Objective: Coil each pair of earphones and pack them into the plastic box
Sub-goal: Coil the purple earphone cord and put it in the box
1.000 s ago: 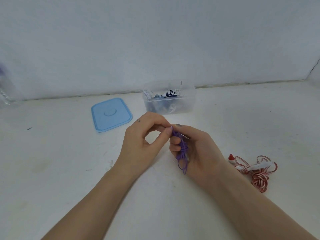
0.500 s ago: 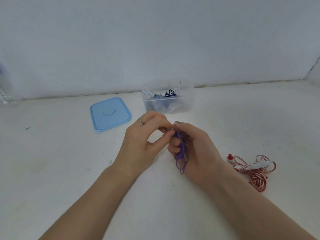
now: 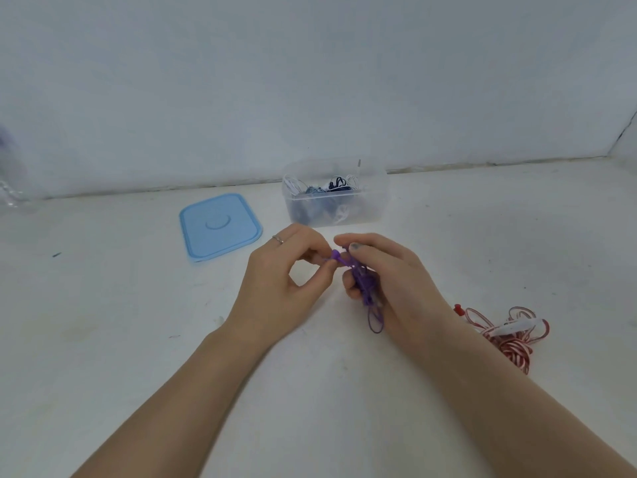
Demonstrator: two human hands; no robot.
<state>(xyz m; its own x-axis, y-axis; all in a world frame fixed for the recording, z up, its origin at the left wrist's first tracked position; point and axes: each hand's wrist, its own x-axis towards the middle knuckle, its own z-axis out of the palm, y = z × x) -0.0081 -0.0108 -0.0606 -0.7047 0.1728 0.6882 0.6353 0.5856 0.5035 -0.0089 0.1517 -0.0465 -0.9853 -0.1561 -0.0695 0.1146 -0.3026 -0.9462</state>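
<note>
A bundle of purple earphones (image 3: 367,288) is gripped in my right hand (image 3: 389,281), a cable loop hanging below the fingers. My left hand (image 3: 286,281) pinches a purple earbud end at the top of the bundle, beside the right thumb. Behind my hands stands the clear plastic box (image 3: 374,201), with several coiled earphones in white and dark blue inside. A red-and-white striped pair of earphones (image 3: 510,339) lies loose on the table to the right of my right wrist.
The blue lid (image 3: 219,229) of the box lies flat on the white table, left of the box. A wall runs close behind the box. A blurred clear object (image 3: 10,191) sits at the far left edge.
My left hand has pulled slightly away from my right, bringing a purple earbud end into view between them. Both hands have risen a little toward the box.
</note>
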